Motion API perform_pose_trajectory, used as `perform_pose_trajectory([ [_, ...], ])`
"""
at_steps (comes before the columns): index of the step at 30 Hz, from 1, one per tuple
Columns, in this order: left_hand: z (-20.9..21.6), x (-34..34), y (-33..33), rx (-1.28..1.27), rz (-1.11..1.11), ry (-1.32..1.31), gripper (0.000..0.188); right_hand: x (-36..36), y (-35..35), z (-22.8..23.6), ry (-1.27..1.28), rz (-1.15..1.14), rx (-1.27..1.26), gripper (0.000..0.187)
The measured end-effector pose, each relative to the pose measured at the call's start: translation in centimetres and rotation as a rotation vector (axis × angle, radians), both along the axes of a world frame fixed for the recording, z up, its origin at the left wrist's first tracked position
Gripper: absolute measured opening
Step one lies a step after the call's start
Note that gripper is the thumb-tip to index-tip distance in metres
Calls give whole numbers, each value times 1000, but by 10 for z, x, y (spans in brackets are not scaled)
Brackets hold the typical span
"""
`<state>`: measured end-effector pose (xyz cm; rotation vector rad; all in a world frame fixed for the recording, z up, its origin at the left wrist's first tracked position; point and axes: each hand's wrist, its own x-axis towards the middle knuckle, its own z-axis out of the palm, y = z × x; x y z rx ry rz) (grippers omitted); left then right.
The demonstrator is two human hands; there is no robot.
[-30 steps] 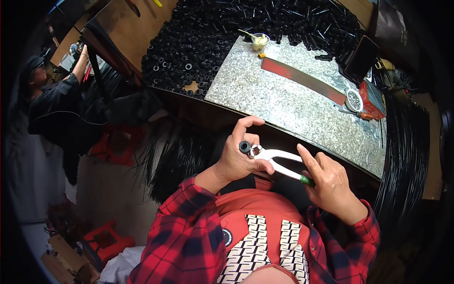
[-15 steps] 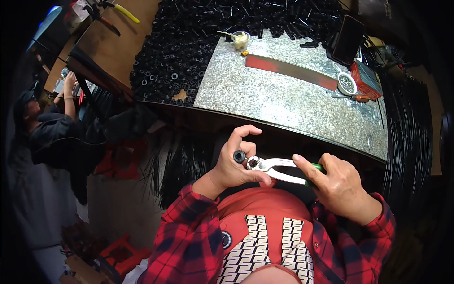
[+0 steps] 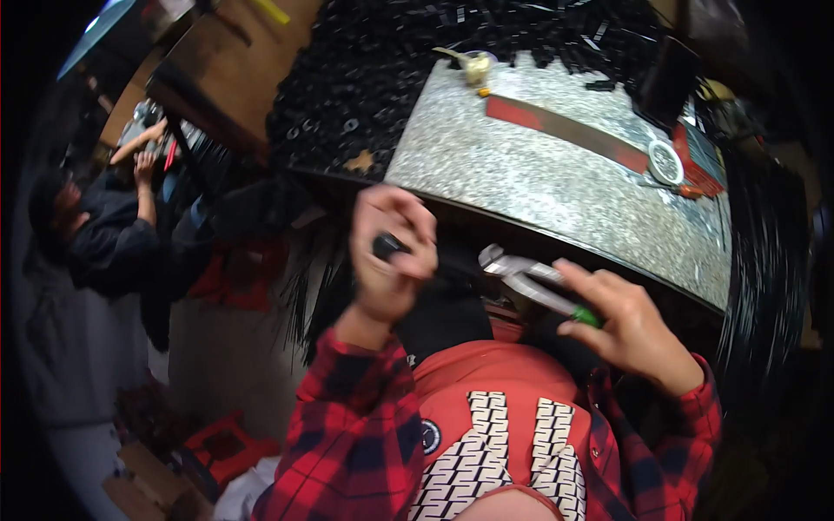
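In my right hand (image 3: pixel 621 317) is a pair of end-cutting pliers (image 3: pixel 530 282) with silver jaws and green grips, held over my lap in front of the table's near edge. My left hand (image 3: pixel 391 252), smeared by motion, is raised to the left of the pliers. Its fingers curl round a small black cylindrical part (image 3: pixel 388 247), whose far end is hidden in the hand. The pliers' jaws are apart from this part.
A speckled stone slab (image 3: pixel 556 200) carries a long flat red-grey bar (image 3: pixel 565 135), a cup of pale paste (image 3: pixel 477 69) and a white bowl (image 3: pixel 665 163). Many black parts (image 3: pixel 347 113) cover the table's far left. Black strands (image 3: pixel 764 252) hang at right. Another person (image 3: pixel 113 217) sits at left.
My left hand has pulled away to the upper left with the black part, off the pliers' jaws. The pliers have tilted, jaws upward. The whole view has shifted slightly.
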<state>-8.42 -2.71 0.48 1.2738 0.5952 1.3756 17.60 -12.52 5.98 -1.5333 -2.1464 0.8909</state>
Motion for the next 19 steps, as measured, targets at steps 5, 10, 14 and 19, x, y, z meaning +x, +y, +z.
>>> perform_pose_trajectory([
  [5, 110, -103, 15, 402, -5, -346, 65, 37, 7, -17, -201, -329, 142, 63],
  [10, 170, -149, -25, 577, 81, -284, 37, 42, 34, -31, -454, -398, 89, 55],
  [14, 137, -146, -14, 473, -22, -127, 55, 52, 39, -46, -600, -327, 310, 55],
  [19, 49, -134, 8, 269, 244, 175, 36, 54, 33, -53, -657, -313, 401, 57],
])
